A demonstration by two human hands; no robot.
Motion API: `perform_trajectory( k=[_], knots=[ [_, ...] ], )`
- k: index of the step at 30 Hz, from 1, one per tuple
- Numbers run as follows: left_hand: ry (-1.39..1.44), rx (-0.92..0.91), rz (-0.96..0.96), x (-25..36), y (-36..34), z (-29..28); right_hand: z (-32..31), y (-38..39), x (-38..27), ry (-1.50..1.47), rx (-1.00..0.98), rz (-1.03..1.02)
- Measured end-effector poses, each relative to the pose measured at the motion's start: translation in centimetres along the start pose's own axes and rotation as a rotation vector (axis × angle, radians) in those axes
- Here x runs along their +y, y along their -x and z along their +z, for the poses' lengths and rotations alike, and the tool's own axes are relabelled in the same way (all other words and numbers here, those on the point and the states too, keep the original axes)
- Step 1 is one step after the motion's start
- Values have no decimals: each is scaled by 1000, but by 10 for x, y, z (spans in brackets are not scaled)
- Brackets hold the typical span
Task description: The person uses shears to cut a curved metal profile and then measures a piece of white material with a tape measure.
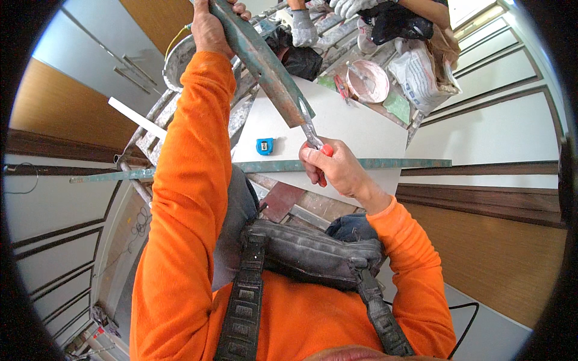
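My left hand (211, 30) grips the upper part of a green, rust-marked metal channel (259, 60), held at a slant with its lower end over a white board (367, 135). In my right hand (334, 162) are metal snips with red handles (309, 130), their jaws at the channel's lower end. A blue tape measure (264, 146) lies on the board left of the snips. A long green metal strip (421, 163) runs crosswise over the board, behind my right hand.
Another person's gloved hands (304, 27) are at the top beside black bags (301, 63). A pink-stained bucket (367, 81), a white sack (421, 78) and another bucket (177, 63) sit on a metal scaffold platform (147, 129). Panelled white and wood walls (481, 132) surround it.
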State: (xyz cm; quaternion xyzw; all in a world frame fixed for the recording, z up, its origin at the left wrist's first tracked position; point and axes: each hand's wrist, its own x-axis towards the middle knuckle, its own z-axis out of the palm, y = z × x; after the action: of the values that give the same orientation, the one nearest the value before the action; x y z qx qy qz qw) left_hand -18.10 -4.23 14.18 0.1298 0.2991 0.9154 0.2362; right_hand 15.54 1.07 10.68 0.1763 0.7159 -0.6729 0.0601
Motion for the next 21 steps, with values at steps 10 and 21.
perform_trajectory(
  k=[10,21],
  knots=[
    [71,-42,29,2,0,5,4,3,-4,18,33,-37],
    [34,-8,83,2,2,5,8,2,1,14,75,-43]
  ],
)
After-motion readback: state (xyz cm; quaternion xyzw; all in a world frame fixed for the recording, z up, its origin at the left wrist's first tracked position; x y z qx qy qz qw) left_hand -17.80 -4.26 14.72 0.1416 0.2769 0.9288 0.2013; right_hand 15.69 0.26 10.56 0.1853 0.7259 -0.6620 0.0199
